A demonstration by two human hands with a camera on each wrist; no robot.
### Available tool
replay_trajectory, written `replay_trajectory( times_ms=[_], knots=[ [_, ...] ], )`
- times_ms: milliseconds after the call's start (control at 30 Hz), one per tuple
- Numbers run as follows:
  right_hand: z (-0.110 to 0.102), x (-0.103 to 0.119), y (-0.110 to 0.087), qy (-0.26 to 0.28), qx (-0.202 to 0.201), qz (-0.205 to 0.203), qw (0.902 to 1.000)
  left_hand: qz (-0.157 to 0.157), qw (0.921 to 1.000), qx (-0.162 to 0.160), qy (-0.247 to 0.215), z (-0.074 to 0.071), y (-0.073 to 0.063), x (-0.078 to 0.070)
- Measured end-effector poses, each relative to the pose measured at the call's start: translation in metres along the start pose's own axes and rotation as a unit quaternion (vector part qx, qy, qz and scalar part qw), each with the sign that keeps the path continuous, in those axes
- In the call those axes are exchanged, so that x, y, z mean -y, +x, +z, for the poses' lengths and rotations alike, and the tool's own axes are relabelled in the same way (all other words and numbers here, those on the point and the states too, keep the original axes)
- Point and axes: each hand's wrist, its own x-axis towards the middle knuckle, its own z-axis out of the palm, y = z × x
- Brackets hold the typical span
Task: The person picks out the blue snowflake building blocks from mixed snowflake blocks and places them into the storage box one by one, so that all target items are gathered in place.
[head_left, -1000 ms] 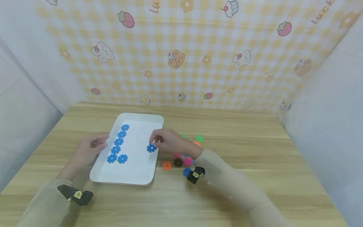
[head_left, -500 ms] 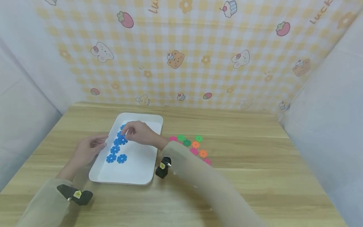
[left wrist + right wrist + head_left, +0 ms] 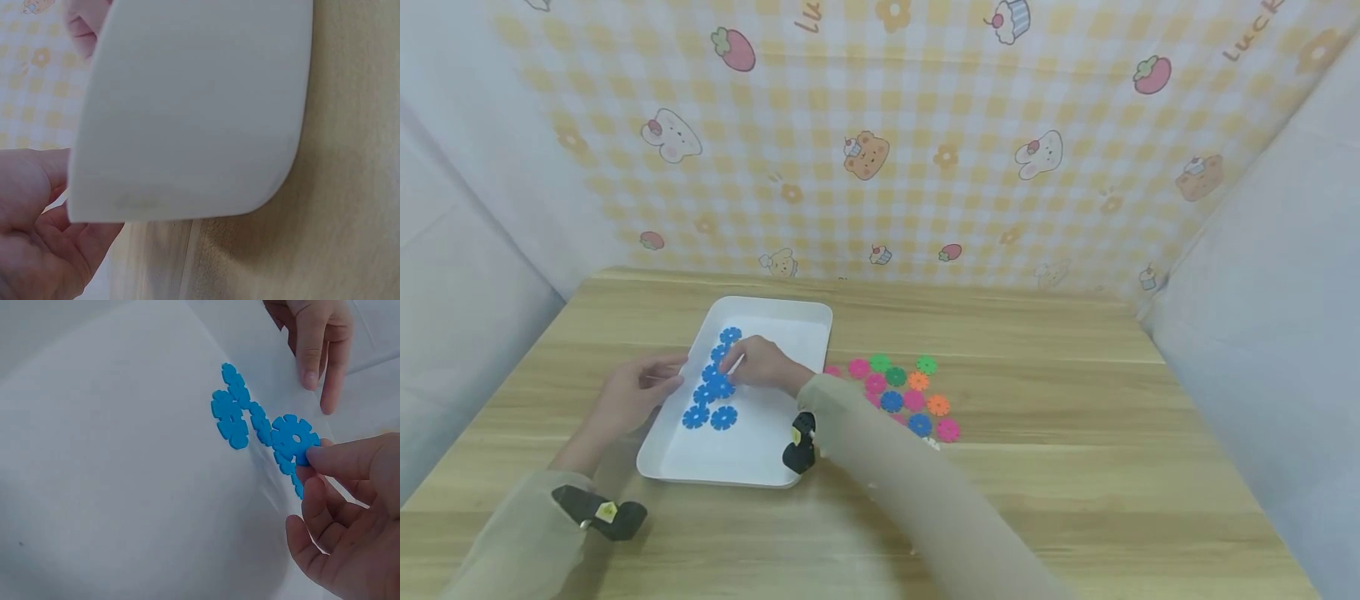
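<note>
Right hand has a blue flower disc pinched in its grip, over the blue row inside the white tray; left hand just chills at the edge, grip relaxed.

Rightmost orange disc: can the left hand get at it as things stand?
Probably not directly: the white tray and right forearm lie between the left hand, at the tray's edge, and that orange disc.

Right arm slanting leftward, right grip pinching, left arm extended forward, left grip with thumb parted from fingers
</note>
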Motion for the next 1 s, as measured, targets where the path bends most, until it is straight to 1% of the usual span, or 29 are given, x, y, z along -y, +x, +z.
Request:
replay_trajectory(
  times_ms=[133,233,400,533,767,1000],
  knots=[
    [0.005,-0.006,0.003,0.002,-0.008,0.018,0.9998,0.004,1.0000,-0.002,0.000,0.000,0.000,-0.001],
    [0.006,-0.009,0.004,0.004,-0.018,0.023,0.9996,0.006,1.0000,-0.004,0.001,0.000,-0.001,-0.002],
    [0.006,-0.012,0.003,-0.002,-0.031,0.019,0.9993,0.012,0.9999,-0.008,0.000,0.000,-0.001,-0.002],
    [0.006,-0.012,0.003,-0.014,-0.031,0.016,0.9993,0.015,0.9998,-0.010,-0.001,0.000,-0.001,0.000],
    [0.007,-0.012,0.004,-0.028,-0.036,0.015,0.9989,0.008,0.9999,-0.008,-0.002,0.000,-0.001,-0.001],
    [0.009,-0.011,0.003,-0.014,-0.044,0.038,0.9982,0.002,1.0000,-0.004,-0.003,0.000,-0.001,-0.001]
  ],
)
